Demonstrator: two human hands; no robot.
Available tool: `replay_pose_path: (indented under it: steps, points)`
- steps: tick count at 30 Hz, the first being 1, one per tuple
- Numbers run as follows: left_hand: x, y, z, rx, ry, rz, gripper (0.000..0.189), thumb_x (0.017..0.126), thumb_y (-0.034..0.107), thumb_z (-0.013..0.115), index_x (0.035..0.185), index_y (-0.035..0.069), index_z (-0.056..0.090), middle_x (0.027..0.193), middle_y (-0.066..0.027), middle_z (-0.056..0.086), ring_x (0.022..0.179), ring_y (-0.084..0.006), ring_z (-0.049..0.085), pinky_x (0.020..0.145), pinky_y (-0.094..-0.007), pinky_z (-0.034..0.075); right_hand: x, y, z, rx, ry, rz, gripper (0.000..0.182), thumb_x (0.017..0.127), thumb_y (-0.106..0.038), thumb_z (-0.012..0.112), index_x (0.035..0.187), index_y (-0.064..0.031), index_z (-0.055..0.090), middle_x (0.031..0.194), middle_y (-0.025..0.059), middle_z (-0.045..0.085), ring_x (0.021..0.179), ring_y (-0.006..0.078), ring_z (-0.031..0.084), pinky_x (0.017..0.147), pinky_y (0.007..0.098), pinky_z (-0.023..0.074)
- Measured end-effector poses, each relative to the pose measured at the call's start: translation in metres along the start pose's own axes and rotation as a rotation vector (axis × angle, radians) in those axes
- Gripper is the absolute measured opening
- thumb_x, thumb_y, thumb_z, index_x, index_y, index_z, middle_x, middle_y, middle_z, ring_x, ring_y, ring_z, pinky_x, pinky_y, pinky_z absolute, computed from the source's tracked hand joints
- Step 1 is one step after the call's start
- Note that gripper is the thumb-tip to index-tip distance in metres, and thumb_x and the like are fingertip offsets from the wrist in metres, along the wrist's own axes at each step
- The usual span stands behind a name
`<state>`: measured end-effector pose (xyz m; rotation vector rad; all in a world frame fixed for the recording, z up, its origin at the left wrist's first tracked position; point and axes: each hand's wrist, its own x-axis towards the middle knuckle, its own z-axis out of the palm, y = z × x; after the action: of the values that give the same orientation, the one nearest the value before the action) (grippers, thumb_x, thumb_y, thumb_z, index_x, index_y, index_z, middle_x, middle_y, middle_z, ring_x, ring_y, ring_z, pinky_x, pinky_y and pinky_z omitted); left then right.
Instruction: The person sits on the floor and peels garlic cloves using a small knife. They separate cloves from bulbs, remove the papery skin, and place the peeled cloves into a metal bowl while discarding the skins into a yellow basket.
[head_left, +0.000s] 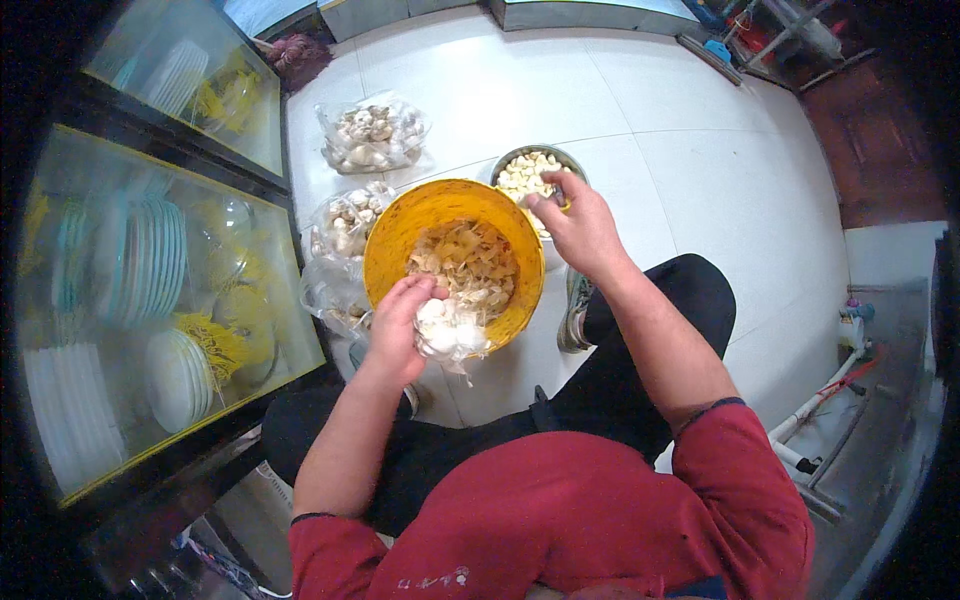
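Note:
My left hand (401, 322) holds a cluster of white garlic (450, 330) with papery skin hanging from it, over the near rim of a yellow bucket (394, 225). Dry garlic skins (469, 259) lie inside the bucket. Just beyond the bucket's right rim, my right hand (581, 221) hovers over a round metal bowl (576, 166) of peeled garlic cloves (529, 174). Its thumb and forefinger are apart. The curled fingers hold a small dark tool with a yellow part (564, 202), mostly hidden, its kind unclear.
Clear plastic bags of garlic, a far bag (375, 135), a middle bag (352, 217) and a near bag (334, 292), stand left of the bucket on the tiled floor (697, 172). A glass-fronted cabinet (172, 300) with plates borders the left. Pipes (795, 420) run at right.

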<state>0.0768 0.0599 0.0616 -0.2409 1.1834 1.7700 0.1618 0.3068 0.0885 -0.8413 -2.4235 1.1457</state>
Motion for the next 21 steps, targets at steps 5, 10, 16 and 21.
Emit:
replay_pose_path:
  steps: [5,10,16,21]
  points:
    - [0.005,-0.004,0.002,-0.124,0.057,-0.069,0.018,0.095,0.018,0.054,0.103,0.003,0.059,0.096,-0.0076,0.063,0.090,-0.0181,0.061,0.083,-0.0346,0.050,-0.018,-0.019,0.006,0.008,-0.317,0.001,0.029,0.085,-0.021,0.063,0.107,-0.0022,0.062,0.094,0.0191,0.067,0.089,0.0315,0.066,0.079,0.0377,0.0517]
    - [0.001,-0.009,0.002,0.092,-0.005,0.115,0.018,0.096,0.019,0.053,0.105,0.004,0.056,0.095,-0.0045,0.061,0.087,-0.0144,0.060,0.078,-0.0304,0.049,-0.061,-0.028,0.046,0.219,-0.565,-0.258,0.021,0.086,-0.022,0.062,0.097,-0.0043,0.064,0.087,0.0188,0.065,0.085,0.0346,0.064,0.075,0.0412,0.0499]
    - [0.000,-0.009,-0.002,0.221,-0.013,0.300,0.018,0.098,0.020,0.051,0.106,0.004,0.054,0.098,-0.0040,0.059,0.089,-0.0126,0.057,0.080,-0.0280,0.047,-0.061,-0.039,0.040,0.324,-0.649,-0.181,0.022,0.088,-0.024,0.061,0.098,-0.0045,0.062,0.090,0.0183,0.065,0.085,0.0323,0.064,0.076,0.0393,0.0495]
    - [0.002,-0.010,-0.007,0.465,-0.125,0.521,0.061,0.085,0.044,0.069,0.124,0.004,0.044,0.116,-0.0072,0.053,0.108,-0.0173,0.051,0.097,-0.0325,0.041,-0.063,-0.036,0.039,0.408,-0.604,-0.170,0.023,0.088,-0.024,0.062,0.098,-0.0040,0.063,0.089,0.0135,0.066,0.086,0.0226,0.064,0.078,0.0351,0.0493]
